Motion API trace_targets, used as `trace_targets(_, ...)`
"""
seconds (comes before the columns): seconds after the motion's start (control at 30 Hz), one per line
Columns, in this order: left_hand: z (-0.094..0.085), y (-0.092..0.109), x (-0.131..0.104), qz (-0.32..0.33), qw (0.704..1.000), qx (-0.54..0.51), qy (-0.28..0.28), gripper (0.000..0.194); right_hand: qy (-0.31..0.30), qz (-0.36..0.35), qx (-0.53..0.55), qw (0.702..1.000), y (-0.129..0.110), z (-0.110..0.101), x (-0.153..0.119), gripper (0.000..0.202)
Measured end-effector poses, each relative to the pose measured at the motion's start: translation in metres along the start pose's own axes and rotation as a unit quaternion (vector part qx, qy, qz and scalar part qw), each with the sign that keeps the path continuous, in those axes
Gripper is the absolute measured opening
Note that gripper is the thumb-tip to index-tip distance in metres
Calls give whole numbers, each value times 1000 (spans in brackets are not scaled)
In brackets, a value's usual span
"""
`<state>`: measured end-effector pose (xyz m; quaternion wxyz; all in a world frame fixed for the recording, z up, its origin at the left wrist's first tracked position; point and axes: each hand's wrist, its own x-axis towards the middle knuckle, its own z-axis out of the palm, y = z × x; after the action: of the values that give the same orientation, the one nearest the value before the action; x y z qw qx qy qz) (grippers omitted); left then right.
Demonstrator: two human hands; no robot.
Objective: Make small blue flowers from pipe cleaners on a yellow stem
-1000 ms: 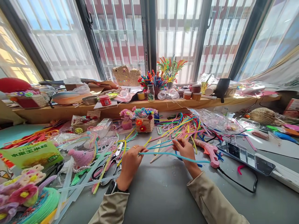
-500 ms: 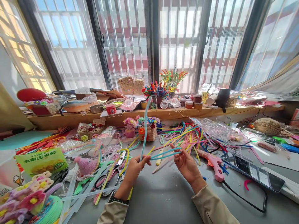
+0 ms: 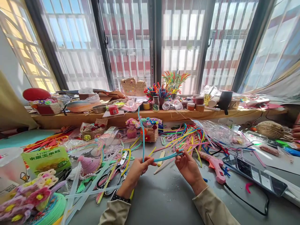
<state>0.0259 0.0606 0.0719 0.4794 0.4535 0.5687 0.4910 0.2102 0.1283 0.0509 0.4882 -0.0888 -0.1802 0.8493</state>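
Both my hands hold a light blue pipe cleaner (image 3: 143, 137) above the grey table (image 3: 161, 203). My left hand (image 3: 138, 170) pinches it between thumb and fingers, with a long free end standing up from the grip. Between the hands run strands lying close together, slightly bowed. At their right end, the fingertips of my right hand (image 3: 187, 165) are closed on the strands. Left of my left hand lie scissors (image 3: 123, 159) among pipe cleaner strips. A pink glue gun (image 3: 217, 170) rests to the right of my right hand.
A heap of coloured pipe cleaners (image 3: 185, 137) lies beyond my hands. A phone (image 3: 255, 175) and a twine ball (image 3: 269, 129) are at the right, where part of another person's hand (image 3: 296, 131) shows. A pink knitted cone (image 3: 90, 164) and a green packet (image 3: 47, 159) stand left.
The strands between my hands have drawn together from a spread loop into a close bundle. The upright free end has swung left and leans differently. The other person's hand has come into view.
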Motion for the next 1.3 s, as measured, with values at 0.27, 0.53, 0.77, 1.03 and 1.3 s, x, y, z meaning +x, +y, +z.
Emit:
trace_targets(0.27,3,-7,7,36,996,79,19,36,28,-1,-14,1000,1,-1,0,12)
trace_targets(0.53,3,-10,9,92,982,157,48,35,78,-52,-26,995,5,-4,4,7)
trace_targets(0.77,0,-7,5,128,958,230,110,38,78,-59,-27,995,6,-8,5,14)
trace_targets(1.03,2,-11,6,99,979,157,89,33,42,-63,-25,997,9,-8,6,10)
trace_targets(1.3,5,-11,9,77,996,47,17,32,35,-44,-50,997,10,0,0,17)
